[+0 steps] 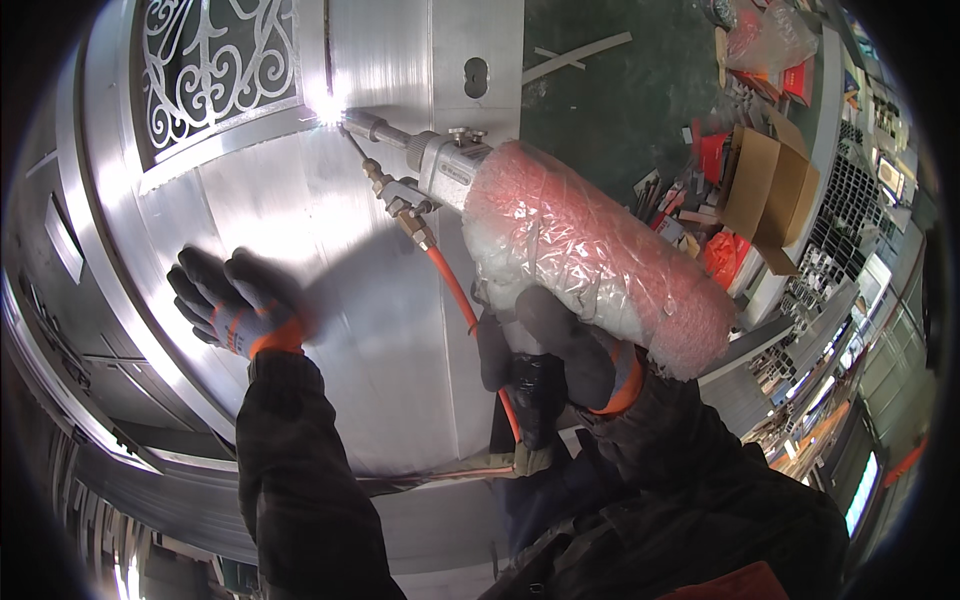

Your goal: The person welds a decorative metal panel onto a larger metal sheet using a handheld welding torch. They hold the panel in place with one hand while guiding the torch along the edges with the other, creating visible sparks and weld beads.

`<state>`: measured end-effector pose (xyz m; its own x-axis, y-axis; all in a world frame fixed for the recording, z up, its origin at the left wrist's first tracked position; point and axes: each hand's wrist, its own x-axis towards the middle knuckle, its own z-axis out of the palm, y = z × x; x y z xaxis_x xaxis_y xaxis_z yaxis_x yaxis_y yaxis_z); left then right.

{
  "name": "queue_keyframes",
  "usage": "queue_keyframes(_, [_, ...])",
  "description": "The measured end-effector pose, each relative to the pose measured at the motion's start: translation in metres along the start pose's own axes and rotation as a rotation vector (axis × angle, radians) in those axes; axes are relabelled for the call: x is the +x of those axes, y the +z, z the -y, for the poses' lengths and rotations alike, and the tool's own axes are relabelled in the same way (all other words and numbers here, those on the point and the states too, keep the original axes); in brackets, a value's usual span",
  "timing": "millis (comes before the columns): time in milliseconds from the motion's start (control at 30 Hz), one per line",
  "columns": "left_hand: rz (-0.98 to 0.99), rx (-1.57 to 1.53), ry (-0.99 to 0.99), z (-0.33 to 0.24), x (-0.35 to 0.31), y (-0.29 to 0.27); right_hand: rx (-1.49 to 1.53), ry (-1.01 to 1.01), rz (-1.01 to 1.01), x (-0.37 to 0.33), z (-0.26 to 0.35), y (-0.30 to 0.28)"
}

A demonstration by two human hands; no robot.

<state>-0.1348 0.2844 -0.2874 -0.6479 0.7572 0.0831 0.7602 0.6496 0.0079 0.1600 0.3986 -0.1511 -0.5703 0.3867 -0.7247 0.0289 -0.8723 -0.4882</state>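
Observation:
My right hand (570,345), in a dark glove with an orange cuff, is wrapped round the black handle of a welding gun (450,165). Pink and clear bubble wrap (590,250) covers the gun's thick body. From its nozzle a thin wire feed tube (355,145) runs beside an orange hose (455,285). A bright white spark (327,108) glows at the tip, by the lower corner of a scrollwork grille (220,70) in a silvery metal door panel (370,350). My gloved left hand (235,305) lies with fingers spread on the panel, left of the gun, holding nothing.
An oval cutout (476,77) pierces the panel near its right edge. Beyond lies a green floor with metal strips (575,60). At the right stand an open cardboard box (765,190), red packages and stacked metal profiles (800,350). A metal frame edge (100,210) curves along the left.

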Motion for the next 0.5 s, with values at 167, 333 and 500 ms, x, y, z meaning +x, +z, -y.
queue_keyframes(167, [0.000,-0.020,0.006,0.008,-0.002,0.003,0.014,-0.052,-0.062,-0.002,-0.017,0.000])
queue_keyframes(333, [0.031,0.056,-0.039,0.012,0.001,-0.004,0.107,-0.132,0.086,-0.014,-0.026,-0.019])
queue_keyframes(500, [0.067,0.008,-0.042,0.008,-0.002,0.006,-0.083,-0.074,-0.012,-0.018,0.009,-0.022])
